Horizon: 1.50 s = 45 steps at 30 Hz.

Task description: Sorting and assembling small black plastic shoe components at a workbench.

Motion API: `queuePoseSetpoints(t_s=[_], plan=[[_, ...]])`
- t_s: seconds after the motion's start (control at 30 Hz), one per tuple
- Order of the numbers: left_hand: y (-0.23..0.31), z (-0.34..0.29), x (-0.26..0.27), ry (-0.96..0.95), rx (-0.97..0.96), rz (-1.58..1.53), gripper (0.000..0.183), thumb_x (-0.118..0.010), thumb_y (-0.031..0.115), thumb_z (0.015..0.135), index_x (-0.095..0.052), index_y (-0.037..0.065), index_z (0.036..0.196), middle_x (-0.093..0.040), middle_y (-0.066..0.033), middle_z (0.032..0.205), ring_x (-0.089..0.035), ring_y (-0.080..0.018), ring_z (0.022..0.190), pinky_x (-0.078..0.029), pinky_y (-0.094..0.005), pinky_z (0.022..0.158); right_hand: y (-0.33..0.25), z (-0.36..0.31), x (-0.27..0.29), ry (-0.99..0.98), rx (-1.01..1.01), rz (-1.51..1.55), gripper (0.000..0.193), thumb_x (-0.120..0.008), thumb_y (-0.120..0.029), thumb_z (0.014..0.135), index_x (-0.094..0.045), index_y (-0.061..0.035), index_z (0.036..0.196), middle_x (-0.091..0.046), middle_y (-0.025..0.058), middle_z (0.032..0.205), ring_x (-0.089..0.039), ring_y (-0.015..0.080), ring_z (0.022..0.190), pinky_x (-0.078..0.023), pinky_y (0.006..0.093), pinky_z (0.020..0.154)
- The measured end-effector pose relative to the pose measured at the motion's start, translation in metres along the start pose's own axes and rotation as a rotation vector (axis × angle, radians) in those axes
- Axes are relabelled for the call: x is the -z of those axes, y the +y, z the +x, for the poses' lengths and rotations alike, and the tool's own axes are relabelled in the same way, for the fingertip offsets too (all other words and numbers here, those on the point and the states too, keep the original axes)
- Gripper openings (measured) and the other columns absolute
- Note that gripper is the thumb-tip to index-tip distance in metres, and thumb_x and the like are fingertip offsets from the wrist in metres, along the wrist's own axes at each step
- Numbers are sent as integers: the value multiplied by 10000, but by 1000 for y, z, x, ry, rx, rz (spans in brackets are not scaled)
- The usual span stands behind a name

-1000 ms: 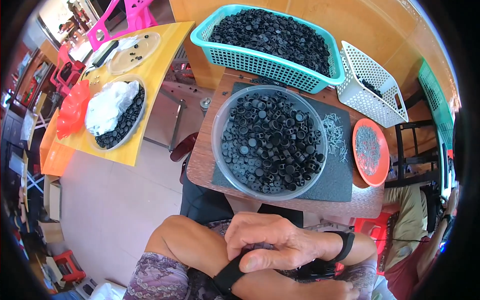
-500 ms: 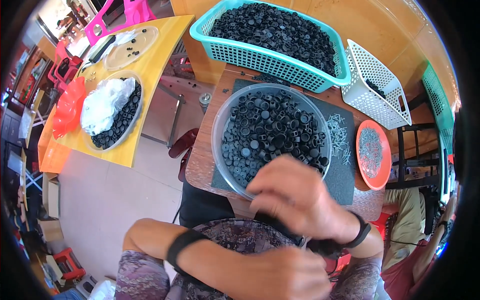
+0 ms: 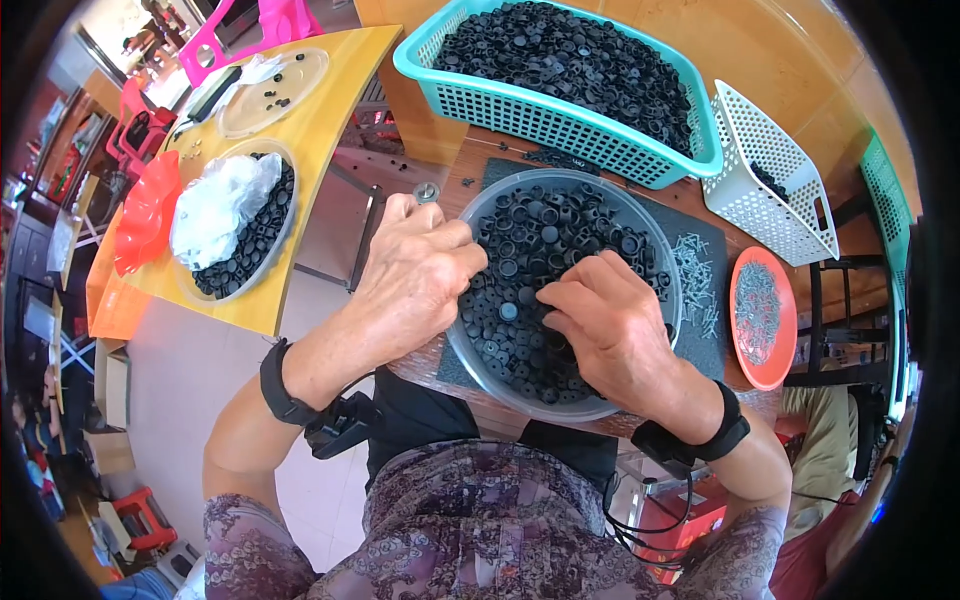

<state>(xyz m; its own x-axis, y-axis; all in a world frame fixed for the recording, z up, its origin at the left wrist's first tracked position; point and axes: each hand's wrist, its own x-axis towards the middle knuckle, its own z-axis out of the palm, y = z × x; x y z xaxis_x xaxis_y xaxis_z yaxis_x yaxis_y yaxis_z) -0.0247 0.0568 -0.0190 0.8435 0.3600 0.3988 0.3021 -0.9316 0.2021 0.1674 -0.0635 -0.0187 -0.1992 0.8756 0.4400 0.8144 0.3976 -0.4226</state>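
Observation:
A clear round tub (image 3: 672,262) in front of me holds many small black plastic parts. Hollow cap-like pieces (image 3: 560,215) lie toward its back and flat discs (image 3: 490,335) toward its front left. Over the tub's left rim is my left hand (image 3: 425,268), fingers curled closed; whatever they may hold is hidden. My right hand (image 3: 615,325) reaches into the tub, thumb and forefinger drawn together at the black parts. Which piece, if any, sits between them I cannot make out. Loose metal screws (image 3: 692,280) lie on the dark mat (image 3: 705,345) right of the tub.
An orange plate (image 3: 783,355) of small metal pieces stands at the right. Behind the tub are a teal basket (image 3: 560,128) heaped with black parts and a white basket (image 3: 738,205). On a yellow table (image 3: 235,315) at left sits another tub (image 3: 285,235) with black parts and a plastic bag.
My left hand has swung from low in front of my body up to the tub's left rim. My right hand has moved farther into the tub. The view has shifted slightly.

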Motion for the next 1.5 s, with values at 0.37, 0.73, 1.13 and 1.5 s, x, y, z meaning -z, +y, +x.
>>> queuePoseSetpoints(t_s=[0.37,0.73,1.13,1.5], plan=[[10,9,-19,-77,-184,185,54,-612,19,627,-578,26,668,-561,-92,584,-539,-242,706,-357,-437,788,3,-7,-7,87,13,107,196,-642,59,621,-612,-6,804,-534,107,756,-506,291,703,-437,372,600],[9,10,-9,-58,-65,-17,202,-589,-83,600,-508,9,761,-574,-130,685,-531,-301,697,-350,-406,715,1,-8,-3,43,-52,106,244,-690,54,670,-634,-10,899,-580,118,824,-563,296,757,-472,370,646],[45,-8,-5,219,700,-1692,302,-670,-54,782,-558,-24,1061,-654,-111,924,-630,-139,849,-502,-238,775,-31,-5,-3,218,-151,400,338,-696,55,652,-603,4,973,-595,137,831,-571,307,729,-474,372,613],[81,-8,-12,299,705,-1675,223,-642,-65,812,-613,-48,1033,-658,-112,999,-629,-142,904,-506,-251,804,-29,-18,-1,417,11,144,302,-649,80,652,-625,13,946,-591,125,823,-555,270,680,-470,333,569]])
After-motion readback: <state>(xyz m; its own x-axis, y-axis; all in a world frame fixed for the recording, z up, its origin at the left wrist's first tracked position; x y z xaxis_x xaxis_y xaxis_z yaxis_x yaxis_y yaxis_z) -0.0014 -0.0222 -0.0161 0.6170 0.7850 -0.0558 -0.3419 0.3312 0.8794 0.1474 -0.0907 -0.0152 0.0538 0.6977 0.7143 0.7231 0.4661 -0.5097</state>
